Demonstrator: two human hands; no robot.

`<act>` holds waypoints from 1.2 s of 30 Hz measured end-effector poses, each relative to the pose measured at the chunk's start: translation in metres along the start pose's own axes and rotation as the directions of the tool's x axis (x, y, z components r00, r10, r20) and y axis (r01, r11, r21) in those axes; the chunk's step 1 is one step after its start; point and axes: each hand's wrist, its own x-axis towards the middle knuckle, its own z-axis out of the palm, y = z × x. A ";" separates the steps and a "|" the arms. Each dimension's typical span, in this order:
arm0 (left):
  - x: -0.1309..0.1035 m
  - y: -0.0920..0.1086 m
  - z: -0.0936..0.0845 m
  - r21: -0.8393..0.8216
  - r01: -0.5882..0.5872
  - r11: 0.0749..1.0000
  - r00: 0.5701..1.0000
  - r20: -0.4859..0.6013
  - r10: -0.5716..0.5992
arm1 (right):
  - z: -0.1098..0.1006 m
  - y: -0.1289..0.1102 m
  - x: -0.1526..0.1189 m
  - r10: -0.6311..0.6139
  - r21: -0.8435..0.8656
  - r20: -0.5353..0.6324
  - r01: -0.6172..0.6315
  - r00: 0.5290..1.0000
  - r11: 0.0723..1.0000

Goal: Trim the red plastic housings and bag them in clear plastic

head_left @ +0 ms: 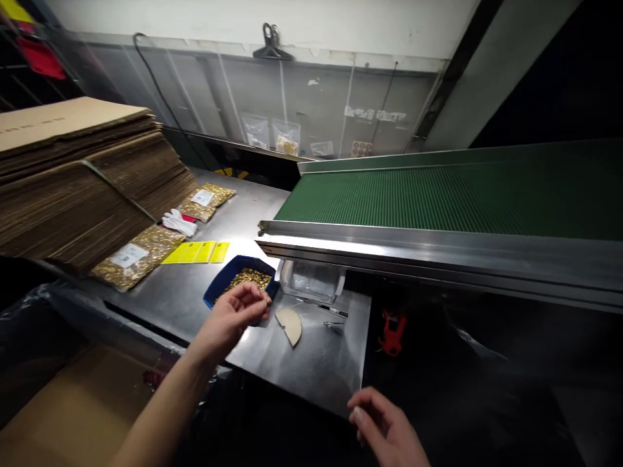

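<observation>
My left hand (242, 308) is closed in a pinch over the near side of a blue bin (210, 293). Something small seems to sit at its fingertips, too small to name. Inside the bin lie many small gold-coloured pieces (250, 277), partly hidden by the hand. My right hand (387, 425) hangs by the near right corner of the metal table (311, 376), fingers loosely curled, a gap between thumb and forefinger, nothing visible in it. A beige half-disc with a notch (291, 325) lies flat right of the bin.
A green conveyor belt (389, 194) slopes up at right. Beside the bin are a clear tray (311, 282) and a black pen (328, 310). Filled bags (156, 263), yellow cards (197, 252), white gloves (179, 222) and stacked cardboard (97, 175) occupy the left. A red tool (392, 332) hangs below.
</observation>
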 end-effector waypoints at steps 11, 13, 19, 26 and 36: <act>-0.085 -0.004 0.124 -0.491 0.282 0.824 0.911 0.407 -0.069 | -0.011 -0.126 -0.003 -0.760 -0.288 0.126 0.756 0.638 0.588; -0.085 -0.003 0.128 -0.445 0.285 0.849 0.902 0.424 -0.080 | -0.019 -0.121 -0.006 -0.771 -0.395 0.161 0.756 0.616 0.521; -0.080 -0.009 0.143 -0.287 0.324 0.902 0.868 0.469 -0.162 | -0.035 -0.101 -0.014 -0.749 -0.488 0.101 0.689 0.655 0.536; -0.078 -0.013 0.163 -0.220 0.367 0.904 0.848 0.478 -0.228 | -0.037 -0.082 -0.015 -0.337 0.058 -0.167 0.350 0.927 0.935; -0.081 -0.008 0.169 -0.097 0.396 0.913 0.817 0.492 -0.301 | -0.049 -0.080 -0.011 -0.148 0.348 -0.038 0.152 0.988 0.925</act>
